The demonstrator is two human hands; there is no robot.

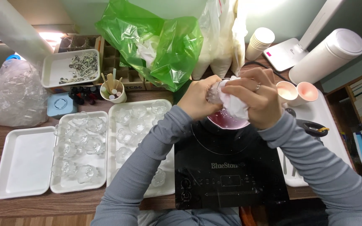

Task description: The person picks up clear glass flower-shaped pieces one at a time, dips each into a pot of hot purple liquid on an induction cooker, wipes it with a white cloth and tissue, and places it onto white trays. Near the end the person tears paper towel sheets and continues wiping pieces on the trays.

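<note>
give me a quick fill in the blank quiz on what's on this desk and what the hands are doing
1. The right hand presses a ____ cloth against a small clear glass held by the left hand.
2. Both hands are above a pot of ____ liquid.
3. The pot sits on a black ____ cooktop.
4. The big plastic bag behind the hands is ____.

Missing words: white; pink; induction; green

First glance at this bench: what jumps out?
Centre frame, the left hand holds a small clear glass holder while the right hand presses a white cloth onto it, above a pot of pink liquid on a black induction hob. Behind them a bright green plastic bag dominates; to the left, white trays carry rows of clear glass holders.
</note>
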